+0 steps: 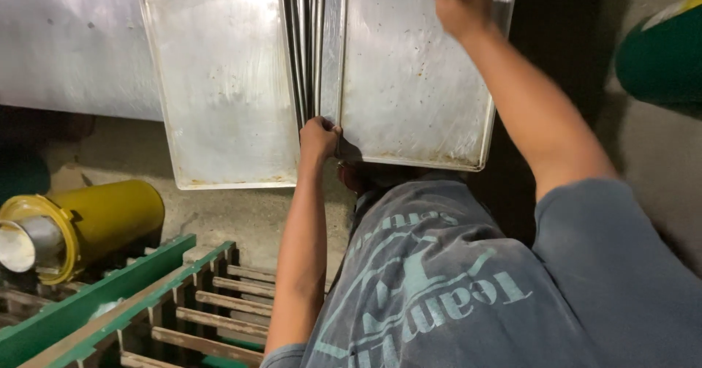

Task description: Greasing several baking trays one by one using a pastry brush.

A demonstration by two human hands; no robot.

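The left hand [318, 137] pinches the near corner of the right-hand baking tray [409, 83], while the right hand [462, 2] grips its far edge, long axis running away from the person.

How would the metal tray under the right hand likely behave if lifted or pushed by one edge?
The tray is a thin, flat metal sheet with a rolled rim, so probably stiff and fairly light for its size. Its smooth, worn surface may slide easily against the upright trays beside it. The left hand grips its lower corner and the right hand presses near the top; unsteadied, it might tip.
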